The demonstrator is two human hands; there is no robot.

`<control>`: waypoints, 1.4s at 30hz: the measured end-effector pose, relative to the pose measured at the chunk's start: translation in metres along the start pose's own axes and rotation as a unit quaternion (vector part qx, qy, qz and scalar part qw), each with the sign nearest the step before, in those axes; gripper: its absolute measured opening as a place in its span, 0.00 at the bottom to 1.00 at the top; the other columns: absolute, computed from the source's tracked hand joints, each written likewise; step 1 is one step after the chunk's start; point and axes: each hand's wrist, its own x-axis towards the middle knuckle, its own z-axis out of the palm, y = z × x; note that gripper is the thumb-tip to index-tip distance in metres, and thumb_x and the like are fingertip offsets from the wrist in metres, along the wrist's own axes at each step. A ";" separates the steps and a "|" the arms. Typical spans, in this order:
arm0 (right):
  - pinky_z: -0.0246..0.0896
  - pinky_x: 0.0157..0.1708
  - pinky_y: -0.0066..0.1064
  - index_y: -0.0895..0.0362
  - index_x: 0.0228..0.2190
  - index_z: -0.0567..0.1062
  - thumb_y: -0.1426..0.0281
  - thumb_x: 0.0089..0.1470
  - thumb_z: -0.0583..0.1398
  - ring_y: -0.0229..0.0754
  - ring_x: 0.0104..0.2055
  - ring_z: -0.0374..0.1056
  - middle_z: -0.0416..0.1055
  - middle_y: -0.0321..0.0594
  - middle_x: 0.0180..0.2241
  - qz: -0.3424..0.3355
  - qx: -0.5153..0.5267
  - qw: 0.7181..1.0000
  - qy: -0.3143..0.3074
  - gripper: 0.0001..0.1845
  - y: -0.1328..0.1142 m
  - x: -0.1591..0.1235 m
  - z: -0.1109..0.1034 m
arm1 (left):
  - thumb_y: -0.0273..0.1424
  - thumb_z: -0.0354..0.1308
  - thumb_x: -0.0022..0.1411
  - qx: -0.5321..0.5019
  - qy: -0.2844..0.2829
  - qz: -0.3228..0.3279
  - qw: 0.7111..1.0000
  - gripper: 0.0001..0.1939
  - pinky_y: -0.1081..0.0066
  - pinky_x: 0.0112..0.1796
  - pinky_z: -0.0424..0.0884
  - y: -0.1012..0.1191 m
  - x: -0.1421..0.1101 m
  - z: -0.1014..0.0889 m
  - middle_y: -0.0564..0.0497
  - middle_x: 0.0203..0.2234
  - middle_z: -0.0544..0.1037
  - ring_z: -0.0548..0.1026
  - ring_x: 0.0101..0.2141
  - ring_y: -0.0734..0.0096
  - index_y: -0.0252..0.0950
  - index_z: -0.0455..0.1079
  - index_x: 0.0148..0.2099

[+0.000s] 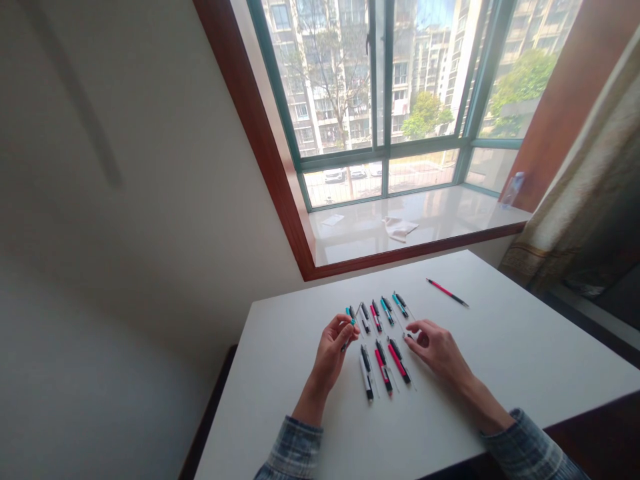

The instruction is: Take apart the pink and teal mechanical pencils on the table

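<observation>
My left hand (336, 341) is closed in a pinch around a pen piece with a teal end (353, 322); a dark bit shows below its fingers. My right hand (434, 345) curls at the right of the pens, thumb and forefinger on a small dark piece (409, 336) too small to name exactly. Between the hands lie two rows of disassembled pens. The far row has teal pens (401, 305), a pink pen (376, 317) and a white pen (365, 319). Nearer me are a white pen (367, 375) and two pink pens (399, 362). Thin refills (411, 377) lie beside them.
A single red and black pen (447, 292) lies apart at the back right of the white table (520, 333). Beyond the table, a cloth (400, 229) and a clear bottle (512, 190) rest on the window sill. A curtain (565, 180) hangs at the right.
</observation>
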 end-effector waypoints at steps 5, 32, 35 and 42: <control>0.69 0.40 0.38 0.51 0.47 0.77 0.65 0.56 0.61 0.45 0.34 0.71 0.75 0.43 0.42 -0.019 -0.027 0.999 -0.025 0.15 0.000 -0.008 0.001 | 0.38 0.70 0.58 -0.003 0.000 -0.004 1.000 0.14 0.72 0.41 0.68 0.000 0.000 0.000 0.52 0.29 0.77 0.72 0.31 0.74 0.37 0.71 0.39; 0.67 0.36 0.37 0.50 0.43 0.80 0.64 0.58 0.60 0.46 0.36 0.71 0.77 0.42 0.40 0.002 0.073 0.997 0.026 0.12 -0.002 -0.008 0.000 | 0.39 0.71 0.57 0.004 0.000 -0.006 1.000 0.16 0.70 0.41 0.69 0.000 0.000 0.000 0.50 0.29 0.78 0.73 0.32 0.72 0.35 0.76 0.43; 0.67 0.36 0.37 0.50 0.43 0.80 0.64 0.58 0.60 0.46 0.36 0.71 0.77 0.42 0.40 0.004 0.067 0.997 0.032 0.13 0.002 -0.007 0.001 | 0.39 0.70 0.57 0.009 -0.001 -0.003 1.000 0.19 0.69 0.42 0.69 -0.002 0.001 -0.001 0.48 0.30 0.78 0.73 0.32 0.71 0.33 0.77 0.47; 0.67 0.32 0.36 0.52 0.43 0.79 0.61 0.58 0.59 0.46 0.32 0.71 0.78 0.43 0.35 0.041 0.043 0.997 0.044 0.15 0.009 -0.007 0.003 | 0.34 0.66 0.60 -0.025 -0.030 -0.007 0.999 0.10 0.72 0.36 0.66 0.001 0.000 0.003 0.50 0.31 0.76 0.71 0.31 0.72 0.36 0.73 0.42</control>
